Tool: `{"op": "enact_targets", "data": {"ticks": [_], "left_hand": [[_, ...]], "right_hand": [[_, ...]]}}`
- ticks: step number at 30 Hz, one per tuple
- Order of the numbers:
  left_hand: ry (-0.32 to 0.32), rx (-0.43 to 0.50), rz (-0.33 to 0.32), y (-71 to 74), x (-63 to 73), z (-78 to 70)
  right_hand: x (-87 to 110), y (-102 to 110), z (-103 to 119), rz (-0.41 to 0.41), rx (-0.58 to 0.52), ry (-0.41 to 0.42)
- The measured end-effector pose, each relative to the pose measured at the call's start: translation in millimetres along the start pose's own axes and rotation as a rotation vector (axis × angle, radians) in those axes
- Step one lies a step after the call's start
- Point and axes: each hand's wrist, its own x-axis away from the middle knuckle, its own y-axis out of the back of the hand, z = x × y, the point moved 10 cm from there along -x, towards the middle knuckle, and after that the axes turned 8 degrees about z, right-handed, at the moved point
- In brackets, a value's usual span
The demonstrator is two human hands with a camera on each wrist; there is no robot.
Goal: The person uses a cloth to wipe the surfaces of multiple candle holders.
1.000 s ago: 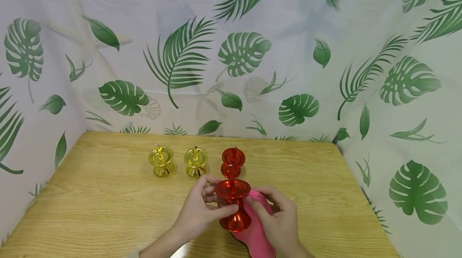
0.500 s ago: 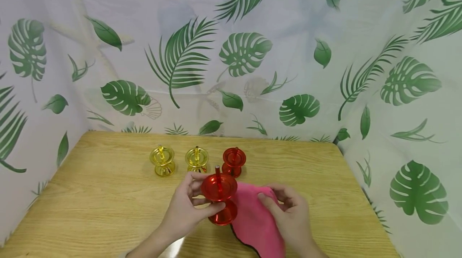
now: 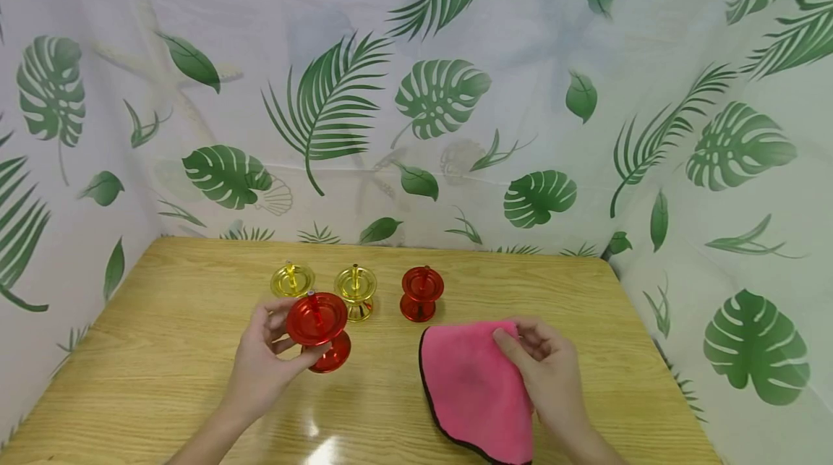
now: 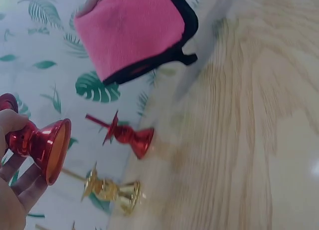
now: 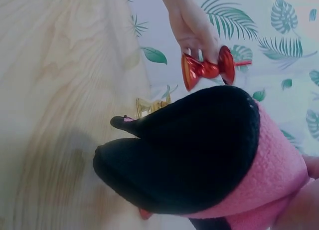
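Observation:
In the head view my left hand [image 3: 260, 364] grips a red metallic candle holder [image 3: 330, 351] round its narrow waist. The holder is raised off the table, slightly tilted, its spike pointing up. My right hand [image 3: 549, 371] pinches the upper edge of a pink cloth [image 3: 478, 393] with a black border, which hangs down to the right of the holder and apart from it. A black underside of the cloth [image 5: 184, 150] fills much of the right wrist view. Behind it the left hand [image 5: 194, 28] is seen with the red holder [image 5: 204, 70].
On the wooden table [image 3: 195, 335], a second red candle holder [image 3: 421, 288] stands upright towards the back. Left of it stand a gold candle holder [image 3: 356, 289] and another gold one [image 3: 288, 283], partly hidden behind the left hand. A leaf-patterned sheet [image 3: 455, 31] hangs behind and beside the table.
The left hand has carried the red candle holder leftwards, away from the cloth. My right hand has moved slightly right, and the cloth now hangs spread out.

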Motion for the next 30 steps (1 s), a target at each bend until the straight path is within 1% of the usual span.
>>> {"op": "enact_targets", "data": {"ticks": [3,6,11,14,18,21,24,28,30], "left_hand": [[-0.006,-0.046,-0.039,17.2,-0.2,6.5],[0.014,-0.084,-0.078,34.9,-0.7,15.8],[0.050,-0.125,-0.155,65.6,-4.9,35.5],[0.092,-0.140,-0.208,83.5,-9.5,50.7],[0.174,-0.145,-0.265,103.8,-15.5,73.1],[0.201,-0.140,-0.291,114.4,-19.8,85.9],[0.218,-0.163,-0.311,122.4,-23.9,95.3],[0.249,-0.190,-0.319,128.7,-29.3,105.5],[0.263,-0.187,-0.316,130.4,-32.0,110.6]], "right_hand": [[-6.1,5.3,-6.8,-0.004,-0.056,-0.034],[-12.1,9.5,-14.8,-0.004,-0.099,-0.066],[-22.1,15.3,-31.3,-0.017,-0.137,-0.146],[-29.0,18.8,-41.3,-0.025,-0.149,-0.185],[-38.1,24.9,-56.3,-0.029,-0.163,-0.234],[-43.6,30.6,-67.0,-0.028,-0.167,-0.264],[-49.4,36.8,-76.5,-0.016,-0.148,-0.286],[-58.9,45.9,-88.6,0.006,-0.094,-0.300],[-63.2,50.3,-94.4,0.014,-0.068,-0.307]]}}
